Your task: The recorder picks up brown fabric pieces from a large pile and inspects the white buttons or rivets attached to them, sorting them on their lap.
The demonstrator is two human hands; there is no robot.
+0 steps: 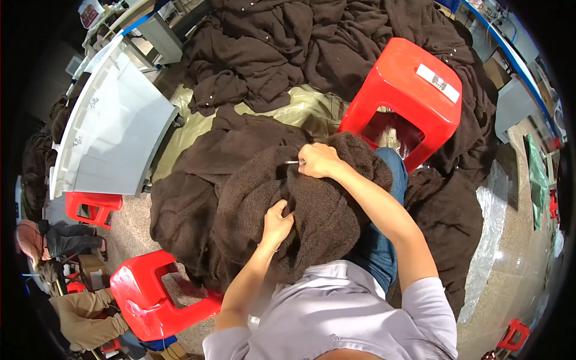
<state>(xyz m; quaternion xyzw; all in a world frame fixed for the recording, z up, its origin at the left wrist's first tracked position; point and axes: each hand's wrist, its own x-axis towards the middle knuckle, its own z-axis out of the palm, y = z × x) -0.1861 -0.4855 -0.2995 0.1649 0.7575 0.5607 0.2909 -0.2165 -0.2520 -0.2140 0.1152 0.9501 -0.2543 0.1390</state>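
Note:
Thick dark brown fleecy cloth (198, 150) lies bunched over my lap in heavy folds. My left hand (277, 224) is closed on a fold of it near my belly, thumb and fingers pressed together. Farther off and to the right, my right hand (318, 161) is closed around a small tool (292, 162). Only a thin, bright metal tip of that tool sticks out leftward, just over the cloth; its handle is hidden in my fist, so its exact kind does not show.
More brown cloth (264, 42) is heaped ahead on yellowish plastic sheeting (300, 111). A red stool (390, 90) stands at the front right, another red stool (144, 294) at the lower left. A large white wheeled bin (120, 114) is at left. Other people (90, 318) sit far left.

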